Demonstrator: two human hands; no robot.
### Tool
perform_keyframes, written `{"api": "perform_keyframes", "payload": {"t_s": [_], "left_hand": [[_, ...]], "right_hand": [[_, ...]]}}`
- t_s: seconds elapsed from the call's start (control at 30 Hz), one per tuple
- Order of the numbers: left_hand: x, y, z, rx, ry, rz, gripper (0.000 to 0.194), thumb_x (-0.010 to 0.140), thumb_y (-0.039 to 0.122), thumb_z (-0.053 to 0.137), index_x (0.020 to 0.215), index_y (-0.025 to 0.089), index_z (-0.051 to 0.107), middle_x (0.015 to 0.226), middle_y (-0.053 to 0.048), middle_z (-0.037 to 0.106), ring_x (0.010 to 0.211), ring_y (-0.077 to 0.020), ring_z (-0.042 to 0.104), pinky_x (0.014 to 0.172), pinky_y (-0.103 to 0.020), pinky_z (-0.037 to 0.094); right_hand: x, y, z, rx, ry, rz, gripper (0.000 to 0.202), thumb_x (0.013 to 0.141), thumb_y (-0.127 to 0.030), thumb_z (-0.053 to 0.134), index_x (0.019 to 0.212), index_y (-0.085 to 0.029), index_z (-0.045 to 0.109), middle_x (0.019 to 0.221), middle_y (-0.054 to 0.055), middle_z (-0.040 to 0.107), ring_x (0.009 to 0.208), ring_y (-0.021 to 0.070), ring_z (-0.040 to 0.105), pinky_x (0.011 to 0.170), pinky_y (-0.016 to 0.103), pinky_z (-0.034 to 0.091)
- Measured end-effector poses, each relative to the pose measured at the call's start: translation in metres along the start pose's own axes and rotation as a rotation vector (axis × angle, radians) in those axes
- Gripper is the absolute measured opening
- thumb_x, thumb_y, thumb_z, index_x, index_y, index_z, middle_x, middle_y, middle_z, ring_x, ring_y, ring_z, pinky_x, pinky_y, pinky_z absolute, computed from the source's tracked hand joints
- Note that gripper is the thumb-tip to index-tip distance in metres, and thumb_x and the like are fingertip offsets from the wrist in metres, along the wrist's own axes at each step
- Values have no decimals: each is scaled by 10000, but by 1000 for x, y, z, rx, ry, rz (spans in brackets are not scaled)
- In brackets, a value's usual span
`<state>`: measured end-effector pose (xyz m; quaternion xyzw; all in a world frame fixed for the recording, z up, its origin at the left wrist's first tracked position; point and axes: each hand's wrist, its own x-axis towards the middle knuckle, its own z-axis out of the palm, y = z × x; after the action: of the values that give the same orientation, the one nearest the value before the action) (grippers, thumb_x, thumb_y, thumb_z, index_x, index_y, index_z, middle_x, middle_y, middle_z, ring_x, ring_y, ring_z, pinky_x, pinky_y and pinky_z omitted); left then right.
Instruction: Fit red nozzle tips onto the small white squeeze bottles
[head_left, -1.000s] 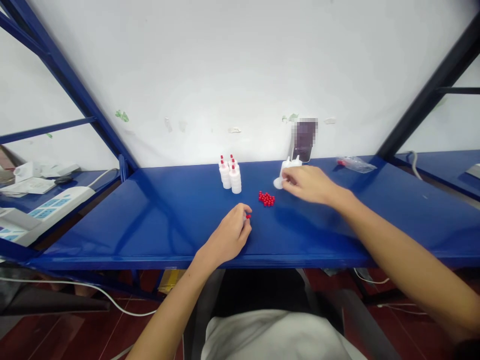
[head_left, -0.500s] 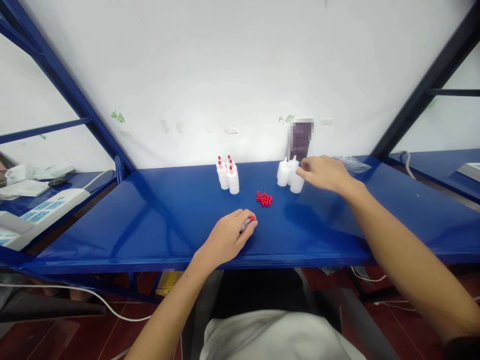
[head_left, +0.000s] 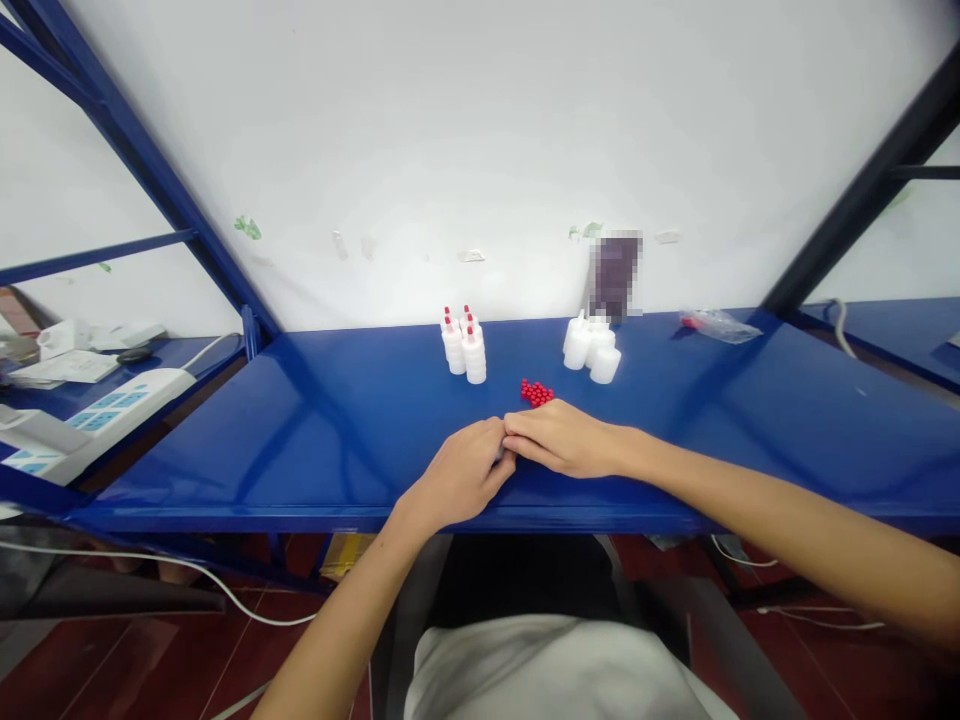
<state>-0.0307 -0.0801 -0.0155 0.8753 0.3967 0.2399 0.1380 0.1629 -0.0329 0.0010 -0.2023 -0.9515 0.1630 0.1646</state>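
Note:
My left hand (head_left: 466, 470) is closed around a small bottle, mostly hidden by the fingers, over the front part of the blue table. Touching it from the right, my right hand (head_left: 562, 438) has its fingers pinched at the bottle's top; what they grip is hidden. Just behind my right hand lies a pile of small red caps (head_left: 536, 392). White bottles with red tips (head_left: 474, 358) stand in a group at the back, left of the pile. On the right is a group of white bottles (head_left: 576, 345) without red tips.
The blue table (head_left: 337, 430) meets a white wall. A clear plastic bag (head_left: 720, 325) with something red lies at the back right. A pixelated dark object (head_left: 615, 275) leans at the wall. A white power strip (head_left: 112, 415) sits at the far left, beyond the blue frame.
My right hand has moved from the bottles at the right to my left hand. One bottle there now sits lower and apart from the others. The view has shifted slightly.

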Motion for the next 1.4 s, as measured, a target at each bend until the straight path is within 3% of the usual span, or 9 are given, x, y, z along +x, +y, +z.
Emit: {"api": "perform_keyframes", "payload": {"t_s": [0.13, 0.33, 0.5, 0.7, 0.93, 1.1, 1.23, 1.33, 1.4], "left_hand": [[-1, 2, -1, 14, 18, 9, 222, 982, 161, 351, 1088, 200, 542, 1035, -70, 607, 932, -205, 592, 850, -342, 482], [-1, 6, -2, -26, 29, -49, 249, 1010, 245, 355, 1195, 233, 521, 1095, -56, 659, 980, -209, 626, 877, -345, 487], [0, 5, -3, -10, 20, -44, 248, 1019, 263, 341, 1163, 228, 540, 1059, -54, 658, 970, -206, 623, 870, -336, 481], [-1, 5, -2, -12, 13, -43, 248, 1030, 281, 329, 1179, 229, 521, 1078, -48, 654, 982, -204, 623, 871, -330, 469], [-1, 7, -3, -10, 11, -83, 233, 1006, 247, 368, 1223, 216, 448, 1066, -74, 649, 934, -234, 636, 789, -341, 476], [-1, 9, -1, -83, 60, -103, 255, 997, 276, 399, 1241, 202, 414, 1049, -75, 636, 888, -221, 630, 757, -327, 466], [0, 7, -3, -206, 159, -176, 392, 976, 372, 471, 1337, 228, 419, 917, -15, 616, 728, -157, 588, 706, -284, 456], [6, -4, -14, -423, 275, -314, 295, 983, 406, 435, 1170, 201, 534, 734, 25, 557, 609, -116, 529, 605, -233, 424], [15, -14, -26, -532, 317, -347, 263, 965, 410, 454, 1065, 190, 558, 665, 37, 539, 549, -103, 502, 552, -217, 399]], "right_hand": [[-4, 8, -19, 141, 53, 103, 397, 1038, -401, 238, 731, -211, 404, 636, -22, 440, 584, 134, 405, 613, 278, 324], [-19, 33, -59, -92, -59, 358, 263, 989, -397, 360, 807, -216, 416, 690, 3, 526, 619, 164, 452, 610, 295, 287], [-25, 49, -62, -69, -235, 497, 249, 925, -429, 465, 826, -205, 509, 693, 17, 559, 624, 166, 483, 586, 287, 300], [-23, 47, -65, 34, -230, 511, 367, 894, -520, 535, 747, -184, 550, 654, 8, 564, 594, 141, 485, 575, 276, 332], [-9, 10, -38, 299, -109, 202, 371, 911, -542, 547, 801, -188, 554, 627, -43, 475, 556, 105, 402, 556, 250, 331], [-1, -1, -13, 179, 17, 45, 303, 978, -375, 448, 734, -196, 458, 643, -36, 468, 566, 105, 397, 585, 254, 318], [-14, 17, -44, 21, 316, 131, 230, 934, -291, 445, 724, -199, 461, 641, -14, 507, 578, 126, 436, 584, 264, 310], [-30, 40, -84, -243, 582, 339, 249, 898, -260, 416, 655, -208, 419, 611, 13, 499, 584, 152, 424, 575, 291, 272], [-42, 55, -104, -379, 621, 509, 238, 857, -243, 432, 624, -213, 396, 600, 26, 495, 582, 162, 414, 569, 305, 252]]}}
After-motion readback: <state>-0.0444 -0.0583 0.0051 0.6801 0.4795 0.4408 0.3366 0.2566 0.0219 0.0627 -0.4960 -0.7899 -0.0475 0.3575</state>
